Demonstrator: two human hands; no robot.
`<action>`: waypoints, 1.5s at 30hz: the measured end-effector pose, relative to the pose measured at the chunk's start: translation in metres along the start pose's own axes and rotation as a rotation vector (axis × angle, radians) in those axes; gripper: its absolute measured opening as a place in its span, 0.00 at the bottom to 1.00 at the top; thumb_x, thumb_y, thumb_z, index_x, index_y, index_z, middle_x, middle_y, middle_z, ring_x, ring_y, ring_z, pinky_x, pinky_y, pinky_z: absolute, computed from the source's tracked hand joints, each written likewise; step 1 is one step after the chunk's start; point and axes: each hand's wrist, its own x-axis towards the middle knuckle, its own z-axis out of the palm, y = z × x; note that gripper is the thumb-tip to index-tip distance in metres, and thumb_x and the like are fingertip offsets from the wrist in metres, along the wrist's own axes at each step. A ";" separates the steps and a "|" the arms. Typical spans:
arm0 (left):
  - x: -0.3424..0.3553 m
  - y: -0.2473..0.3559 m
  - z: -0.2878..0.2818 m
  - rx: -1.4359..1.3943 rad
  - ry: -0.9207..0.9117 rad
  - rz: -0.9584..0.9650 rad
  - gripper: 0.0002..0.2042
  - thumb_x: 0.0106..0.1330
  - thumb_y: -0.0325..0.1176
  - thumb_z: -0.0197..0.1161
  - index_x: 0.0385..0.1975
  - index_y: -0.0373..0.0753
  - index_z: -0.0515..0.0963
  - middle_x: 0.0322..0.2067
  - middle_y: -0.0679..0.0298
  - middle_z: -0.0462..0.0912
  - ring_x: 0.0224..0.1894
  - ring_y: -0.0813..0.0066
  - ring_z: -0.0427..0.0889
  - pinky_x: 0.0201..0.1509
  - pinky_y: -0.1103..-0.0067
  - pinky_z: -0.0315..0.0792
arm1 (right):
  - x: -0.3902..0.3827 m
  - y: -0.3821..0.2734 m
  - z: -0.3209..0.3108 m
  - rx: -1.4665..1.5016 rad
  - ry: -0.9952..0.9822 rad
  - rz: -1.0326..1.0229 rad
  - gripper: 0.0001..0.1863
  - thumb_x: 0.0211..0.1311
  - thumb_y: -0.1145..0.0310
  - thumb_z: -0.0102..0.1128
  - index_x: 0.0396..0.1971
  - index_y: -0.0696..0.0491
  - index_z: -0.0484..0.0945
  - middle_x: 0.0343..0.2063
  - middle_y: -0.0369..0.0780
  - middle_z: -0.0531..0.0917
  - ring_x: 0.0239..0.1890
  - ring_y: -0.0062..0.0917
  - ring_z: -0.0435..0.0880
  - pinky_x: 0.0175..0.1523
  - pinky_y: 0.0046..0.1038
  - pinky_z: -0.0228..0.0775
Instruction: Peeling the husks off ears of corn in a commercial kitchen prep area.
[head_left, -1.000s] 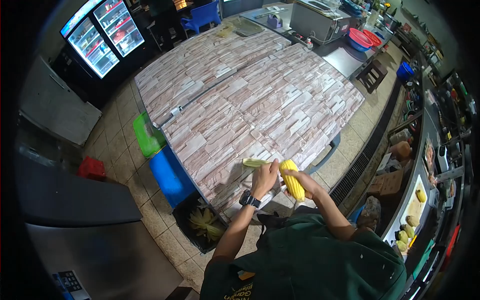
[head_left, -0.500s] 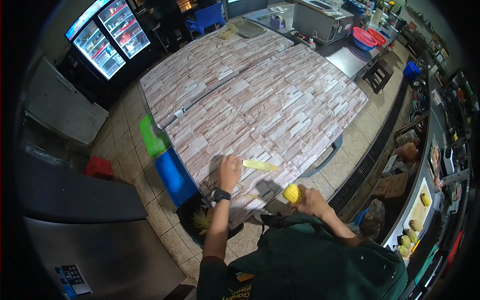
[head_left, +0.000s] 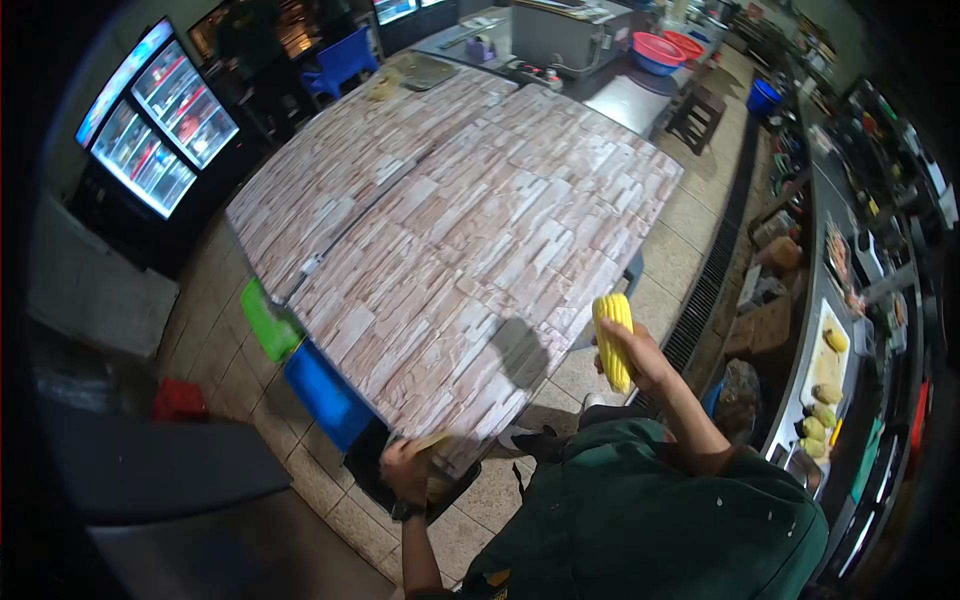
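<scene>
- My right hand is raised off the near right edge of the worktop, forearm angled up from my body, fingers wrapped around a peeled yellow corn cob held nearly upright.
- My left hand hangs low at the worktop's near corner, over a dark bin on the floor, fingers curled on pale husk.
- Blue and green crates sit just left.

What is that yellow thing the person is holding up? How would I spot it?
Start at the big table with the pale brick pattern. Just past its near right corner, over the tiled floor, the right hand holds a peeled corn cob upright. It is bright yellow and bare of leaves, unlike the duller cobs on the tray at the far right.
</scene>
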 end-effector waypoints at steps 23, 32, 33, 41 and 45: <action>0.063 0.295 0.212 -0.426 0.337 -0.021 0.11 0.67 0.24 0.54 0.47 0.31 0.75 0.35 0.57 0.78 0.34 0.71 0.77 0.35 0.78 0.69 | -0.029 0.013 -0.320 0.747 0.349 -0.107 0.23 0.62 0.59 0.57 0.50 0.59 0.67 0.33 0.44 0.78 0.32 0.34 0.82 0.39 0.34 0.79; 0.107 0.453 0.287 -0.574 -0.133 0.089 0.12 0.67 0.22 0.55 0.49 0.31 0.74 0.33 0.63 0.77 0.31 0.79 0.74 0.33 0.81 0.67 | -0.069 0.066 -0.590 0.702 1.295 -0.118 0.41 0.64 0.58 0.61 0.69 0.50 0.45 0.40 0.49 0.78 0.36 0.35 0.81 0.38 0.37 0.78; 0.109 0.484 0.300 -0.686 -0.278 0.113 0.12 0.66 0.22 0.55 0.49 0.32 0.74 0.33 0.63 0.76 0.30 0.80 0.73 0.32 0.82 0.67 | -0.072 0.129 -0.674 0.295 1.669 -0.326 0.44 0.63 0.56 0.60 0.71 0.48 0.42 0.46 0.54 0.75 0.45 0.44 0.79 0.51 0.41 0.74; 0.166 0.544 0.362 -0.676 -0.575 0.206 0.14 0.66 0.20 0.55 0.52 0.34 0.73 0.34 0.66 0.75 0.29 0.83 0.71 0.29 0.84 0.64 | -0.100 0.040 -0.764 -0.234 1.698 0.342 0.47 0.54 0.63 0.58 0.73 0.46 0.44 0.62 0.61 0.55 0.64 0.55 0.59 0.65 0.47 0.59; 0.217 0.591 0.402 -0.665 -0.691 0.257 0.15 0.66 0.19 0.55 0.52 0.35 0.72 0.34 0.66 0.76 0.28 0.84 0.71 0.29 0.85 0.65 | -0.119 0.013 -0.736 -0.287 1.871 0.212 0.46 0.52 0.63 0.61 0.71 0.50 0.49 0.63 0.61 0.55 0.66 0.55 0.54 0.66 0.51 0.54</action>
